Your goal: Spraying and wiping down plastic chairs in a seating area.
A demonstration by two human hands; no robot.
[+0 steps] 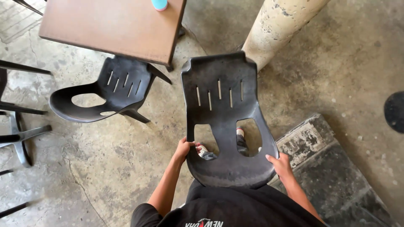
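I hold the black moulded plastic chair (227, 113) by its backrest edges, left hand (183, 149) and right hand (281, 164), fingers seemingly curled round the rim, above the concrete floor (126, 168).

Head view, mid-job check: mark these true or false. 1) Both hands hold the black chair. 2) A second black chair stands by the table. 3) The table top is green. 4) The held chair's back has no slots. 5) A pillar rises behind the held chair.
1) True: the left hand and right hand each have a grip on a side of the black chair.
2) True: the second chair stands at the table edge.
3) False: the table top is brown.
4) False: its back has a row of narrow vertical slots.
5) True: a pale pillar rises just beyond the chair's far edge.
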